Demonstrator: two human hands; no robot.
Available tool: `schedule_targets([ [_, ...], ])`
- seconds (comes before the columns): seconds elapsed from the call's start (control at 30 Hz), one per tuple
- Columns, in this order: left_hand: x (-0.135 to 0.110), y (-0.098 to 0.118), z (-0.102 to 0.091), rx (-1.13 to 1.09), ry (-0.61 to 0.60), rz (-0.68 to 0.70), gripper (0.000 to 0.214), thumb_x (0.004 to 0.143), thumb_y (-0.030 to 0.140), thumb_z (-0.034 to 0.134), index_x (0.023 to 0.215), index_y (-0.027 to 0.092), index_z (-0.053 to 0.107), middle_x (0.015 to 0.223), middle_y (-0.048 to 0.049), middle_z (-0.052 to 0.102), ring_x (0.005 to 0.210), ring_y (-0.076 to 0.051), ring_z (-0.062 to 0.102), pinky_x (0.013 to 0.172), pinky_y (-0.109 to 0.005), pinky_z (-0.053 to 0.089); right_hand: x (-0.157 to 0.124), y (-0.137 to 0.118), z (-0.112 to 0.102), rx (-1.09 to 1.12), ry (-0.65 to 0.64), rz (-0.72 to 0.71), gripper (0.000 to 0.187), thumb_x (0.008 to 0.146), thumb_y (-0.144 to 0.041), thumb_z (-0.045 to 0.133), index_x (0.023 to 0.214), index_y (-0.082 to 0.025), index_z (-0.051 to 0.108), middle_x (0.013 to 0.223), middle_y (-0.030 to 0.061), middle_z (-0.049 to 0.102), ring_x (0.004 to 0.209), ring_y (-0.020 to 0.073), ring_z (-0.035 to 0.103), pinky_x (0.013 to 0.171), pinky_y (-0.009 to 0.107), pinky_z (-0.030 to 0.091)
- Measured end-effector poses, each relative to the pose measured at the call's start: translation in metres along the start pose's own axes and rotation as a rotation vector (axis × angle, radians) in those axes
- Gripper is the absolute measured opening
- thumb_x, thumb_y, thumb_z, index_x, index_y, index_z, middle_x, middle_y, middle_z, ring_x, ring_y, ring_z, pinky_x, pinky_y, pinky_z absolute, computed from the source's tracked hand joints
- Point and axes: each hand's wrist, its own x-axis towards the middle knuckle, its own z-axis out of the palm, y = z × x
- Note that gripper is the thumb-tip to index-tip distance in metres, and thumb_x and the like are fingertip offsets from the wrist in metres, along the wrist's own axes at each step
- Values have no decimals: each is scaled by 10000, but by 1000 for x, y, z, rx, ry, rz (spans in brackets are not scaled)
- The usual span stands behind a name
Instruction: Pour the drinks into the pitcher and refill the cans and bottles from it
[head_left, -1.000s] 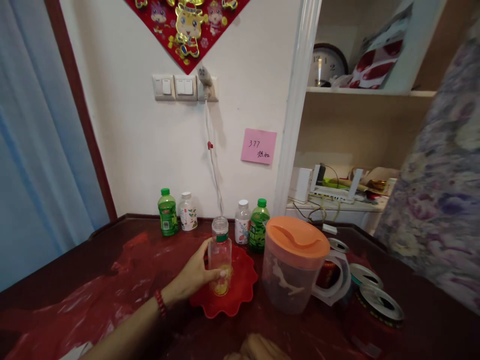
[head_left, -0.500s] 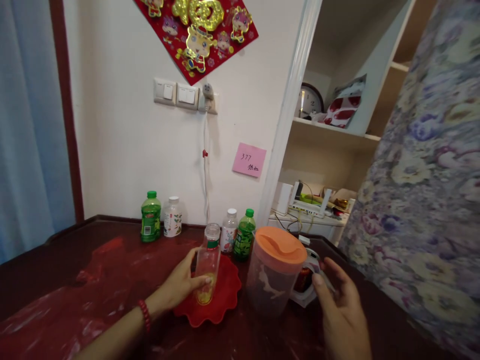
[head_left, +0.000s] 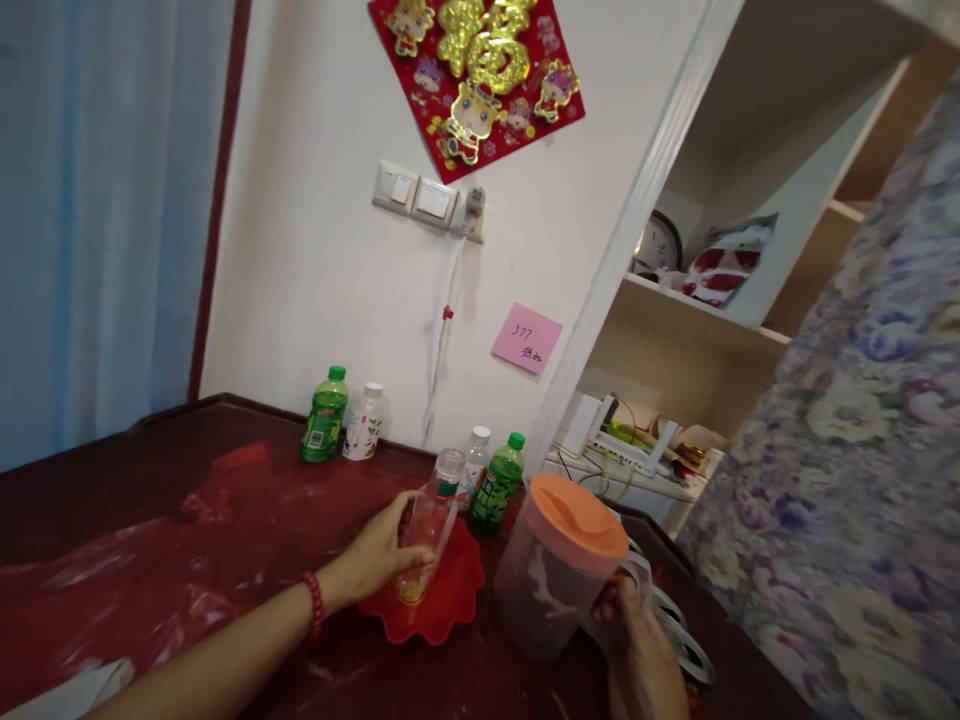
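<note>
My left hand (head_left: 390, 550), with a red bead bracelet at the wrist, is wrapped round a clear bottle (head_left: 431, 525). The bottle has no cap, and a little yellowish stuff lies at its bottom. It stands over a red wavy-edged plate (head_left: 457, 590). To the right is a translucent pitcher (head_left: 536, 590) with an orange lid (head_left: 577, 515). My right hand (head_left: 641, 640) is closed round the pitcher's handle on its right side. The pitcher is upright on the table, and its contents are hard to make out.
Behind the plate stand a white-capped bottle (head_left: 475, 465) and a green bottle (head_left: 499, 485). Further left are another green bottle (head_left: 324, 415) and a white bottle (head_left: 364, 425). Red plastic film (head_left: 247, 520) covers the table's left part. A grey-white object (head_left: 679, 635) lies right of the pitcher.
My right hand has moved left from beside the pitcher and closed on its handle. My left hand still holds the clear bottle. The head view has tilted and shifted.
</note>
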Motion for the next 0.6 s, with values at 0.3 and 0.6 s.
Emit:
schedule_targets([
  [0.3,-3,-7,0,31,43,-6,657,672,255,718,1281,203,473,1268,-95,654,1166,-295,606,1026,-427,444,2,18,-1,214,31,192,468,668,-607,792,840,-204,628,706,-6,677,624,173,640,541,278,513],
  [0.6,-6,-9,-1,94,49,-42,651,675,260,733,1269,206,472,1282,-107,645,1174,-303,596,1028,-420,437,11,-2,14,339,73,185,661,536,-605,874,554,-196,355,440,-124,324,376,25,293,351,146,280],
])
